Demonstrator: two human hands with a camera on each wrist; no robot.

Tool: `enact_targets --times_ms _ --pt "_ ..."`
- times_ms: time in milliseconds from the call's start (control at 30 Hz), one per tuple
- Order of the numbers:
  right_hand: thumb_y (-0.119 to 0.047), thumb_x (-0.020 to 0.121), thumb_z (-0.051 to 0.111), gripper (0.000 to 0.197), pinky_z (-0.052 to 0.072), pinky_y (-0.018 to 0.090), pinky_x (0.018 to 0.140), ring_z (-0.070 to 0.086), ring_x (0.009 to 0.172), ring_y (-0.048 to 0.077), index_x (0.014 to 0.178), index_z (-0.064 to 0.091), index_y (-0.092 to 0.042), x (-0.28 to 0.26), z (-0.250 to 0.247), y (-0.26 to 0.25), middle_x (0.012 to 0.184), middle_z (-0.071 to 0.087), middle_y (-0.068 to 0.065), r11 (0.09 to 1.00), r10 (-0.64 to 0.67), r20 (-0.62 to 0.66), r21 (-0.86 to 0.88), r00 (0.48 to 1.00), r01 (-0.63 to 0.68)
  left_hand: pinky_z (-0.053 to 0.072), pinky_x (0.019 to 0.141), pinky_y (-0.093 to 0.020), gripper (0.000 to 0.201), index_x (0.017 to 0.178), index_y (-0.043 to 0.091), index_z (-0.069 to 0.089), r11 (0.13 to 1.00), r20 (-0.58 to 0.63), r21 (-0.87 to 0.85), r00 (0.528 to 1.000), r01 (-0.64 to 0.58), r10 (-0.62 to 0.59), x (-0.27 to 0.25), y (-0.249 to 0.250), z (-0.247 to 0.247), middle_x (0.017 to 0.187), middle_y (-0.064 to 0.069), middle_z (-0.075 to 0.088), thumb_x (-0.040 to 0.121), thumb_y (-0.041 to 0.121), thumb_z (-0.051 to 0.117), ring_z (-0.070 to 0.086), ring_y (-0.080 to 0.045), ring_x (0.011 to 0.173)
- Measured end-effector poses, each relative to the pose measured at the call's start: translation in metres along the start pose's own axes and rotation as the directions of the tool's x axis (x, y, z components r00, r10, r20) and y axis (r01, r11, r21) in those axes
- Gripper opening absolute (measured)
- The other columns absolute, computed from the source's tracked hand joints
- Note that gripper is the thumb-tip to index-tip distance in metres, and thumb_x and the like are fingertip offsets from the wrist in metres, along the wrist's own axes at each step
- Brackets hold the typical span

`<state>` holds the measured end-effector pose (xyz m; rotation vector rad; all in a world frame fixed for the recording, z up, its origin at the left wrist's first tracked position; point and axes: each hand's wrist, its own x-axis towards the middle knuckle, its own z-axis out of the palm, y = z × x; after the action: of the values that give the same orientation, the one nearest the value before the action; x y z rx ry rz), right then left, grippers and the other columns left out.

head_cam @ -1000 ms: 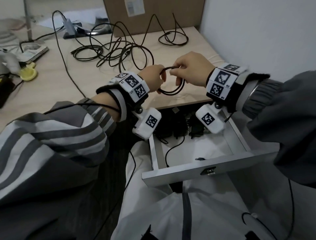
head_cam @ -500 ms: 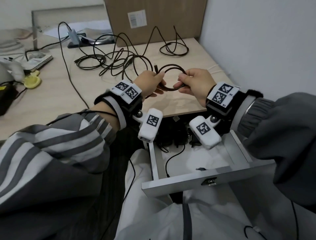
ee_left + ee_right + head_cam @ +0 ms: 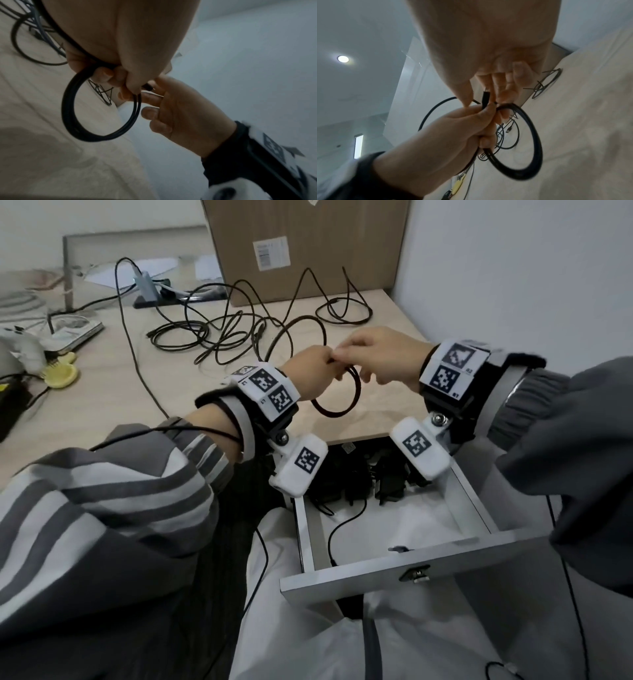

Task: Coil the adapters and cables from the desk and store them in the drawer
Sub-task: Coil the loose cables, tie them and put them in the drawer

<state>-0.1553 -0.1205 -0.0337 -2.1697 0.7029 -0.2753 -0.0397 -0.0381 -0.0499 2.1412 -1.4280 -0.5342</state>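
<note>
The left hand [image 3: 310, 371] grips the top of one black coiled cable [image 3: 337, 398], fingers curled round its bundled loops. The right hand [image 3: 383, 359] pinches that cable's plug end [image 3: 486, 99] against the same spot. The coil hangs above the desk [image 3: 102, 405], just behind the one open drawer [image 3: 394, 573]. Farther back on the desk lie several loose cables [image 3: 236, 337], too tangled to count, before one cardboard box [image 3: 308, 244].

- Coil [image 3: 337, 402]: top hidden inside left hand [image 3: 310, 371] and right hand [image 3: 383, 356]; fingertips blur together in head view.
- Drawer [image 3: 404, 571]: back contents dark, partly behind wrist cameras; items not identifiable.
- Box [image 3: 305, 248]: top cut by frame edge; label unreadable.
</note>
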Motion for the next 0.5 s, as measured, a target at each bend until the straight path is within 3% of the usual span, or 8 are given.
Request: enact_targets --times_ms 67,167,267,333,433,500 --pt "-0.041 0.098 0.041 0.037 0.033 0.021 0.047 0.051 0.058 0.012 0.098 0.062 -0.01 0.0 -0.004 -0.006 0.087 0.069 0.004 0.999 0.023 0.076 -0.038 0.997 -0.02 0.039 0.063 -0.027 0.027 0.1 0.005 0.06 0.995 0.037 0.09 0.999 -0.04 0.037 -0.001 0.002 -0.001 0.087 -0.006 0.057 0.101 0.023 0.04 0.049 -0.018 0.07" --pt "-0.041 0.101 0.038 0.043 0.036 0.019 0.044 0.053 0.055 0.01 0.096 0.063 -0.006 0.0 -0.006 -0.004 0.081 0.07 0.006 0.996 0.072 0.214 -0.071 0.974 -0.058 0.036 0.055 -0.025 0.019 0.102 0.009 0.048 1.0 0.022 0.006 1.0 0.006 -0.006 -0.002 -0.004 -0.003 0.078 -0.001 0.053 0.096 0.028 0.051 0.046 -0.012 0.061" --pt "-0.032 0.102 0.04 0.035 0.036 0.016 0.045 0.044 0.05 0.006 0.094 0.062 -0.006 -0.002 -0.006 0.007 0.072 0.059 0.003 0.989 0.077 0.3 0.099 0.951 -0.111 0.039 0.061 -0.025 0.027 0.104 0.015 0.043 0.994 0.015 -0.11 1.0 0.018 -0.016 -0.005 -0.01 -0.003 0.082 0.002 0.059 0.09 0.029 0.061 0.051 -0.011 0.068" --pt "-0.023 0.102 0.042 0.028 0.034 0.014 0.043 0.04 0.048 0.004 0.084 0.059 -0.01 -0.003 -0.007 0.011 0.069 0.052 0.001 0.972 0.046 0.275 0.208 0.96 -0.106 0.038 0.055 -0.018 0.025 0.1 0.015 0.046 0.993 -0.019 -0.116 0.999 -0.03 0.028 -0.009 -0.007 -0.006 0.075 0.004 0.059 0.09 0.029 0.063 0.051 -0.007 0.063" --pt "-0.016 0.102 0.042 0.029 0.033 0.012 0.041 0.038 0.045 0.002 0.076 0.055 -0.013 0.0 -0.011 0.008 0.066 0.049 -0.001 0.947 -0.016 0.14 0.321 0.99 -0.03 0.036 0.046 -0.007 0.022 0.098 0.015 0.054 0.993 -0.132 -0.022 0.985 -0.119 0.115 -0.011 0.0 -0.021 0.073 0.005 0.061 0.092 0.034 0.061 0.053 -0.003 0.06" --pt "-0.016 0.102 0.041 0.03 0.032 0.012 0.041 0.037 0.044 0.001 0.076 0.055 -0.013 0.003 -0.016 0.001 0.062 0.049 -0.002 0.92 -0.054 0.042 0.39 0.998 0.033 0.044 0.061 -0.011 0.024 0.103 0.014 0.058 0.984 -0.174 0.023 0.969 -0.176 0.177 -0.011 0.005 -0.034 0.084 0.002 0.065 0.092 0.036 0.061 0.059 -0.008 0.071"
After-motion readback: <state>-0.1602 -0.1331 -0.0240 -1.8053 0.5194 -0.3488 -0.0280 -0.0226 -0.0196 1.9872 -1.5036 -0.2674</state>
